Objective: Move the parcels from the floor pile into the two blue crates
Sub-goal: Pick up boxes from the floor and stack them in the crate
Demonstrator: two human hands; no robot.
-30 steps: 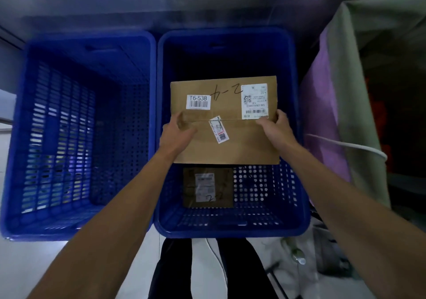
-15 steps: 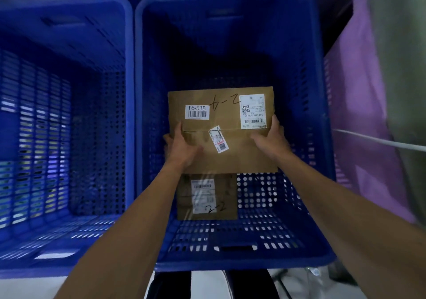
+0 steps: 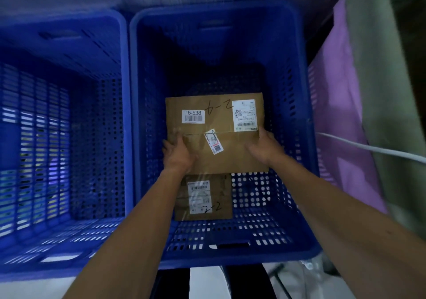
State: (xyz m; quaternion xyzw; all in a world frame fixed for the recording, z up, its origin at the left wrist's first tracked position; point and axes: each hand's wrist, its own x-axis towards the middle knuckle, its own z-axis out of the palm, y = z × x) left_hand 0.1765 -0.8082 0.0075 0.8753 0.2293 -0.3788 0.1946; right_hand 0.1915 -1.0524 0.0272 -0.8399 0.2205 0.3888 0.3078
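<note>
A flat brown cardboard parcel (image 3: 214,116) with a "T6-538" label sits low inside the right blue crate (image 3: 297,114). My left hand (image 3: 177,154) grips its near left edge, and my right hand (image 3: 265,147) grips its near right edge. Its near end overlaps a smaller brown parcel (image 3: 204,197) marked "2-2" that lies on the crate floor. The left blue crate (image 3: 69,114) stands beside it, with nothing visible inside.
A purple cloth (image 3: 341,114) and a grey-green cover (image 3: 382,91) hang close to the right crate's right side, with a white cable (image 3: 368,147) across them. A metal wall runs behind both crates. Pale floor shows below the crates.
Both hands have lowered the large parcel deeper into the right crate, over the smaller parcel. The view has moved closer and lower.
</note>
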